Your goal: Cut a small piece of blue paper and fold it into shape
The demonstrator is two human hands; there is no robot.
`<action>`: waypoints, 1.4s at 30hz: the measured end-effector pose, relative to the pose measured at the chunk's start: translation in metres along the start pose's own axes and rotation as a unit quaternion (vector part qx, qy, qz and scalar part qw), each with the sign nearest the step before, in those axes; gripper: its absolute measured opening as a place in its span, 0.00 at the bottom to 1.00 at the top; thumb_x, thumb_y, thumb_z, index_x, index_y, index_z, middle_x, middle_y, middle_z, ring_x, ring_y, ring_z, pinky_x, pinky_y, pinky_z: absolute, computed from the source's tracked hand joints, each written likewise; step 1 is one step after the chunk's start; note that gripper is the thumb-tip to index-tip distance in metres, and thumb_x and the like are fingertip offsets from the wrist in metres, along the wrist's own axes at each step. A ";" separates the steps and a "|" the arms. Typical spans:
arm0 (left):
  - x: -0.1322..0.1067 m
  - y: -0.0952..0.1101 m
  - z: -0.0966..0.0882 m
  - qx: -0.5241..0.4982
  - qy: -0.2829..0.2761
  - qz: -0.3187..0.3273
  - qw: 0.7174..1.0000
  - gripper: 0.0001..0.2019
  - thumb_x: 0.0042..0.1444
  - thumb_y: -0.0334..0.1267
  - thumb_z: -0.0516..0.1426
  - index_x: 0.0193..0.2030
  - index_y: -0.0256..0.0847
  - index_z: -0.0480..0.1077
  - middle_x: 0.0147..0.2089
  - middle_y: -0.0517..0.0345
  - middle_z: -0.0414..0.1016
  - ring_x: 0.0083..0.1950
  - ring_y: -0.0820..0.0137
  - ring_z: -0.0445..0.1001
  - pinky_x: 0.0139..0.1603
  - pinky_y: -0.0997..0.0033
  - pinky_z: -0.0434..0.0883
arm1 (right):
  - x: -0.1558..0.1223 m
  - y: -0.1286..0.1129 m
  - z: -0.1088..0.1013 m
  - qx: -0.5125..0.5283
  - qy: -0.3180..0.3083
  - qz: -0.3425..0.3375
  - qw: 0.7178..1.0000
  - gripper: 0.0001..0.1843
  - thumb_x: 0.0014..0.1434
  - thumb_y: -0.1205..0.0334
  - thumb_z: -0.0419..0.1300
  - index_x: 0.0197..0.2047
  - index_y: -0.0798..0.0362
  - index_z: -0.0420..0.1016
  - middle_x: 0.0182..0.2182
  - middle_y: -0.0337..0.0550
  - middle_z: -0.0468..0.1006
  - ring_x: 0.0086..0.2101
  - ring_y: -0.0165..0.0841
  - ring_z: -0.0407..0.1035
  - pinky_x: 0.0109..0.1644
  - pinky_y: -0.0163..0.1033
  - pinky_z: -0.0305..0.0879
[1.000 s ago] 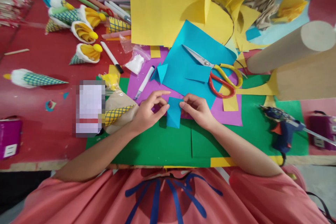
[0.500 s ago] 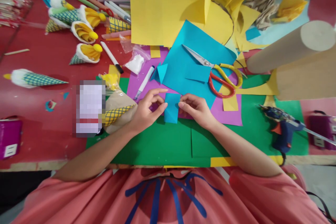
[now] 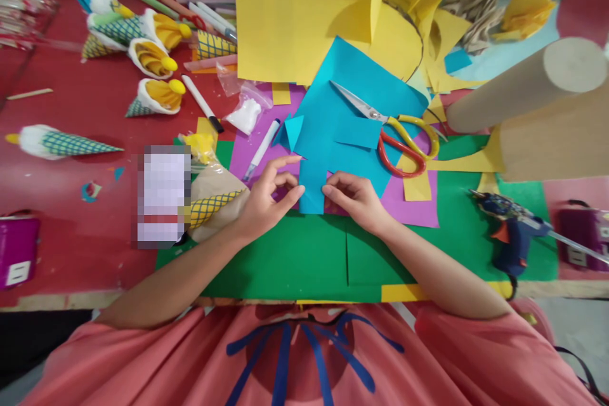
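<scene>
A small blue paper piece point(image 3: 312, 188) is held between my two hands above the green sheet. My left hand point(image 3: 272, 193) pinches its left edge between thumb and fingertips. On the other side, my right hand point(image 3: 351, 195) has the right edge between thumb and curled fingers. Just beyond lies a large blue sheet point(image 3: 328, 95), with a loose blue strip point(image 3: 361, 133) on it. Scissors point(image 3: 380, 120) with yellow and red handles rest across that sheet, blades parted. A folded blue scrap point(image 3: 291, 132) sits by its left corner.
A white marker point(image 3: 261, 151) lies on purple paper. Several paper cones point(image 3: 152, 98) stand at the left. At the right are a blue glue gun point(image 3: 514, 241) and a cardboard tube point(image 3: 518, 85). Yellow card point(image 3: 295, 19) lies at the back, and a green sheet point(image 3: 285, 266) in front.
The blue paper piece has tilted or shifted away from me, so its lower edge sits higher and its far end shows more. Both hands keep hold with little movement.
</scene>
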State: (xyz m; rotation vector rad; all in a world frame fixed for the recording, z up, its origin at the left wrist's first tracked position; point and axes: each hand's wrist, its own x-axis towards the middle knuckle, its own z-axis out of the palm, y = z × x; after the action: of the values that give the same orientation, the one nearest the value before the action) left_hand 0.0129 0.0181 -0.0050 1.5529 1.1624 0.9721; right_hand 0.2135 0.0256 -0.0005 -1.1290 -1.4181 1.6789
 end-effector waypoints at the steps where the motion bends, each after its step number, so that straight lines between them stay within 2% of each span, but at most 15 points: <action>1: 0.000 0.000 0.000 0.002 0.003 0.002 1.000 0.23 0.58 0.38 0.58 0.60 0.43 0.59 0.28 0.65 0.69 0.28 0.77 0.71 0.29 0.79 0.68 | 0.000 0.000 0.000 0.004 -0.001 0.001 1.000 0.14 0.60 0.53 0.59 0.31 0.55 0.69 0.23 0.36 0.70 0.23 0.25 0.63 0.28 0.31 0.60; 12: 0.000 -0.005 0.001 -0.007 0.028 0.024 0.999 0.23 0.58 0.37 0.59 0.59 0.43 0.59 0.28 0.65 0.70 0.28 0.77 0.71 0.28 0.79 0.68 | -0.002 -0.003 0.000 -0.011 -0.035 0.012 0.999 0.14 0.61 0.53 0.58 0.32 0.55 0.68 0.23 0.36 0.72 0.23 0.24 0.64 0.27 0.31 0.61; 18: 0.000 -0.004 0.001 -0.039 0.006 -0.026 0.999 0.24 0.58 0.41 0.58 0.60 0.44 0.56 0.28 0.65 0.69 0.26 0.78 0.69 0.25 0.80 0.64 | -0.002 -0.002 0.000 -0.014 -0.018 0.003 1.000 0.14 0.62 0.54 0.57 0.30 0.55 0.67 0.22 0.35 0.70 0.22 0.24 0.63 0.27 0.31 0.60; 20: 0.000 -0.003 -0.001 -0.039 -0.011 -0.051 0.998 0.17 0.59 0.44 0.57 0.52 0.43 0.61 0.26 0.66 0.67 0.25 0.78 0.67 0.24 0.79 0.63 | -0.002 -0.001 -0.001 -0.010 -0.008 0.002 1.000 0.14 0.62 0.53 0.57 0.30 0.54 0.67 0.22 0.35 0.69 0.22 0.24 0.63 0.27 0.31 0.60; 22: 0.000 -0.001 -0.003 -0.010 -0.035 -0.064 0.997 0.10 0.60 0.46 0.55 0.38 0.41 0.64 0.24 0.67 0.64 0.24 0.78 0.64 0.24 0.79 0.62 | -0.001 0.000 -0.001 -0.008 -0.004 0.005 1.000 0.15 0.61 0.51 0.57 0.30 0.54 0.67 0.23 0.35 0.69 0.22 0.24 0.63 0.27 0.32 0.60; 23: 0.000 0.000 -0.004 0.011 -0.046 -0.066 0.997 0.12 0.60 0.46 0.54 0.32 0.40 0.63 0.23 0.66 0.63 0.23 0.78 0.63 0.24 0.78 0.61 | -0.001 0.000 -0.001 -0.008 -0.004 0.007 1.000 0.16 0.61 0.50 0.57 0.30 0.54 0.67 0.23 0.35 0.70 0.22 0.24 0.63 0.27 0.32 0.61; 25: 0.001 0.003 -0.005 0.046 -0.061 -0.065 0.995 0.16 0.61 0.47 0.53 0.26 0.40 0.61 0.22 0.66 0.62 0.23 0.78 0.62 0.24 0.78 0.61 | -0.001 0.000 -0.001 -0.009 -0.006 0.011 1.000 0.16 0.61 0.49 0.57 0.30 0.54 0.67 0.23 0.35 0.70 0.22 0.25 0.64 0.27 0.32 0.61; 36: 0.001 0.004 -0.004 0.032 -0.045 -0.077 0.996 0.16 0.61 0.46 0.53 0.26 0.40 0.61 0.20 0.65 0.65 0.21 0.79 0.63 0.23 0.79 0.60 | -0.002 -0.004 0.000 -0.028 -0.025 0.014 0.999 0.17 0.60 0.49 0.57 0.31 0.55 0.67 0.22 0.37 0.72 0.23 0.25 0.64 0.28 0.32 0.62; 42: 0.003 0.008 -0.005 0.045 -0.073 -0.086 0.993 0.17 0.62 0.46 0.52 0.25 0.40 0.60 0.21 0.65 0.64 0.23 0.78 0.64 0.24 0.78 0.61 | -0.001 -0.002 -0.001 -0.024 -0.022 0.011 0.999 0.16 0.61 0.50 0.57 0.30 0.54 0.67 0.22 0.36 0.71 0.23 0.25 0.65 0.28 0.32 0.62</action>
State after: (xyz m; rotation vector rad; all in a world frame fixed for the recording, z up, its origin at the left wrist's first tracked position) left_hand 0.0110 0.0206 0.0045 1.5387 1.2266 0.6892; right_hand 0.2148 0.0252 0.0016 -1.1451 -1.4845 1.7030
